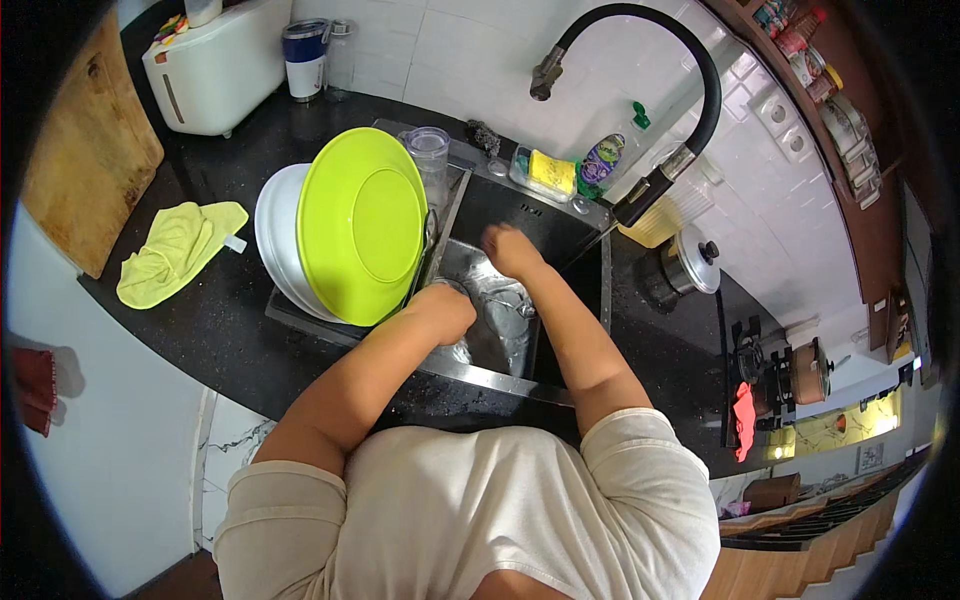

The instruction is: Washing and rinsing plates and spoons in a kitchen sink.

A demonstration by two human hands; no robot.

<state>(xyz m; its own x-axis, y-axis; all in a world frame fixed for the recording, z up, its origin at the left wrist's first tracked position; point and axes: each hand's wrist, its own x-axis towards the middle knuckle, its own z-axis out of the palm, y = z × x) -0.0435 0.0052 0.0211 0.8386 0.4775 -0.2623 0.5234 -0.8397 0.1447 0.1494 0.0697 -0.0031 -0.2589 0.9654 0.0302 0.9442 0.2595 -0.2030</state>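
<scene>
My left hand (448, 311) is curled low in the dark sink (487, 375). Just above its knuckles shows part of a round, shiny rim (451, 285); whether the fingers grip it is hidden. My right hand (514, 251), slightly blurred, is bent inward over the basin, its fingertips out of sight. Below it, wet metallic shapes (510, 304) glint at the sink's bottom, too unclear to name. Beside my left forearm a lime-green plastic basin (367, 225) leans on edge against a pale bowl (281, 232) on the draining side.
The black pull-down faucet (701, 67) arches over the right side. A yellow sponge (553, 171) and a dish soap bottle (602, 159) stand behind the sink. A clear tumbler (429, 161) is behind the basin. A yellow cloth (180, 251) lies left; a lidded pot (691, 259) stands right.
</scene>
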